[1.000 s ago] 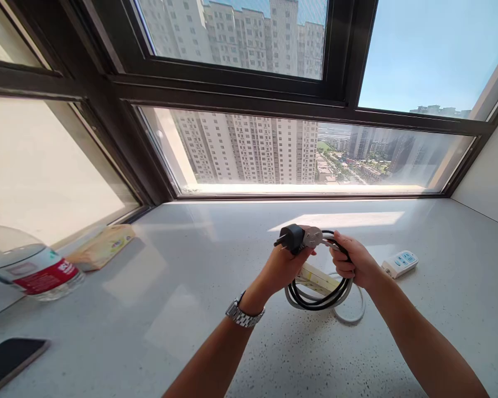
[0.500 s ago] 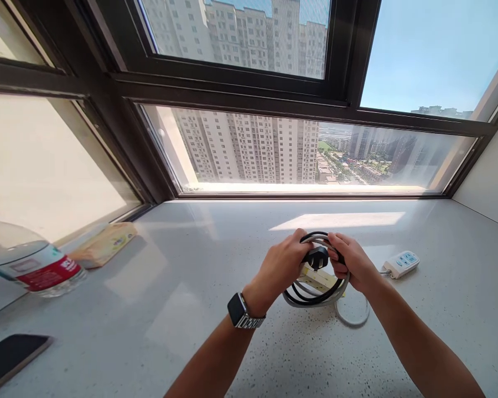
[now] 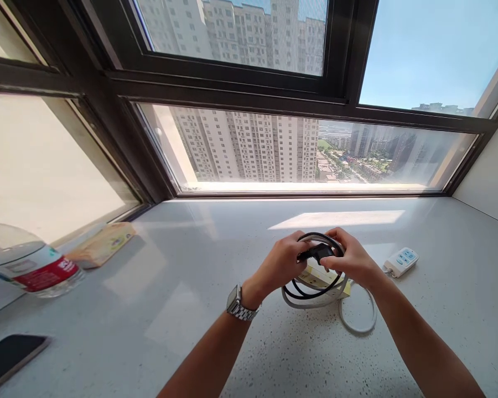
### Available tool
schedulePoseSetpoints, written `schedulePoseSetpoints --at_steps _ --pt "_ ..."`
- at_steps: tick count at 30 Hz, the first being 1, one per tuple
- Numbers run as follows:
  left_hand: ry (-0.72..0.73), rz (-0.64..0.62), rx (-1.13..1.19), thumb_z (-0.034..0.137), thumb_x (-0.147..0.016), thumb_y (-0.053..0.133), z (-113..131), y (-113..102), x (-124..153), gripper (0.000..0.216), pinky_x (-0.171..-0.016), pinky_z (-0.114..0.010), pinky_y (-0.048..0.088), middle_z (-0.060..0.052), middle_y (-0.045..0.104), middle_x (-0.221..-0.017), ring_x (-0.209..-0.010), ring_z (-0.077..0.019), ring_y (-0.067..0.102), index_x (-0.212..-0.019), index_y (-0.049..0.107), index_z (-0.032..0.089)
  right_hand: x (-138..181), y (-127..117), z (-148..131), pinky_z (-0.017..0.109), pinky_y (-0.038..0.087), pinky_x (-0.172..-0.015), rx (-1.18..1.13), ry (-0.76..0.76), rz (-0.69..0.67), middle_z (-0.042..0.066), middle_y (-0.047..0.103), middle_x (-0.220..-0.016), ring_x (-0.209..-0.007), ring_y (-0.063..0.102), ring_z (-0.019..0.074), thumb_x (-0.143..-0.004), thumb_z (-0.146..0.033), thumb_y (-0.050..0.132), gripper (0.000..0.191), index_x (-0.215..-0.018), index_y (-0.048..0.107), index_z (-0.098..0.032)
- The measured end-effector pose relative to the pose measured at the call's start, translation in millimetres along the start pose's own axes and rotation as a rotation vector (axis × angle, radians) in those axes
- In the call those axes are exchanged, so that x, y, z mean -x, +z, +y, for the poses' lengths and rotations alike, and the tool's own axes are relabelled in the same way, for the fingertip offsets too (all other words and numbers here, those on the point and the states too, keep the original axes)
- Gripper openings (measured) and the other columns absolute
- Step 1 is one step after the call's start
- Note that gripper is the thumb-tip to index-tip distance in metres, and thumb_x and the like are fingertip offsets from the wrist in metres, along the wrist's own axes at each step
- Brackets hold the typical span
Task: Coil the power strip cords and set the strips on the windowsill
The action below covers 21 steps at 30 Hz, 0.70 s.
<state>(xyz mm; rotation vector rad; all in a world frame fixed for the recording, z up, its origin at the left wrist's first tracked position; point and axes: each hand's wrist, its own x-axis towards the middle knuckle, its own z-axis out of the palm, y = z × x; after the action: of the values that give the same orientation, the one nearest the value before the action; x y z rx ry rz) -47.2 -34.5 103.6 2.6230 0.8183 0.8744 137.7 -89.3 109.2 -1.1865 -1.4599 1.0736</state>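
Both my hands hold a coiled power cable [image 3: 302,296], its loops black and grey, above the speckled white counter. My left hand [image 3: 283,255], with a watch [image 3: 238,304] on the wrist, is closed around the left side of the coil. My right hand [image 3: 354,257] pinches the black plug [image 3: 319,252] near the top of the loops. Behind and below the coil, partly hidden, lies a yellow box [image 3: 345,288]. A white cord loop [image 3: 358,333] rests on the counter beside it, under my right wrist.
A white power strip [image 3: 401,262] lies to the right. On the left stand a large water bottle [image 3: 29,265] with a red label and a tissue pack [image 3: 103,246]. A phone [image 3: 12,359] lies at the lower left. Dark window frames [image 3: 232,91] edge the counter's back.
The black plug has turned from facing me to lying sideways. My right hand has shifted slightly, its fingers now on the plug. The coil stays in nearly the same place.
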Motion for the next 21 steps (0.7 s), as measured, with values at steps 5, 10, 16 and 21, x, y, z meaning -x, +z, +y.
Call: schedulePoseSetpoints --at_steps 5,10,16,21 --pt "-0.01 -0.005 0.282 0.009 -0.071 0.058 -2 -5 0 0.033 -0.065 -0.025 0.045 -0.006 0.064 -0.085 -0.076 -0.0177 0.059 -0.097 0.075 0.019 -3 -6 0 0.02 0.044 -0.042 -0.035 0.067 -0.089 0.0 0.062 -0.085 -0.058 0.058 0.0118 -0.063 -0.027 0.075 0.048 -0.106 0.054 -0.021" --pt "-0.13 -0.032 0.652 0.017 -0.068 0.071 -6 -9 1 0.017 -0.068 -0.026 0.047 -0.007 0.065 -0.094 -0.077 -0.0168 0.06 -0.085 0.073 0.016 -7 -13 -2 0.02 0.046 -0.04 -0.174 0.142 -0.266 0.0 0.062 -0.074 -0.053 0.061 0.0135 -0.063 -0.032 0.073 0.047 -0.105 0.058 -0.017" --pt "-0.321 -0.055 1.048 0.02 -0.059 0.082 -9 -15 1 0.048 -0.065 -0.025 0.05 -0.01 0.061 -0.117 -0.074 -0.0134 0.062 -0.097 0.052 0.02 -9 -15 6 0.016 0.039 -0.038 -0.18 0.077 -0.198 -0.002 0.058 -0.07 -0.054 0.05 0.0089 -0.058 -0.025 0.074 0.046 -0.102 0.062 -0.017" --pt "-0.375 -0.178 0.914 0.026 -0.06 0.081 -11 -16 2 0.065 -0.078 -0.031 0.05 -0.011 0.064 -0.111 -0.095 -0.0231 0.062 -0.118 0.053 0.018 -8 -9 5 0.02 0.041 -0.049 -0.193 0.023 -0.182 -0.001 0.063 -0.077 -0.064 0.054 0.0123 -0.053 -0.024 0.076 0.047 -0.098 0.065 -0.017"
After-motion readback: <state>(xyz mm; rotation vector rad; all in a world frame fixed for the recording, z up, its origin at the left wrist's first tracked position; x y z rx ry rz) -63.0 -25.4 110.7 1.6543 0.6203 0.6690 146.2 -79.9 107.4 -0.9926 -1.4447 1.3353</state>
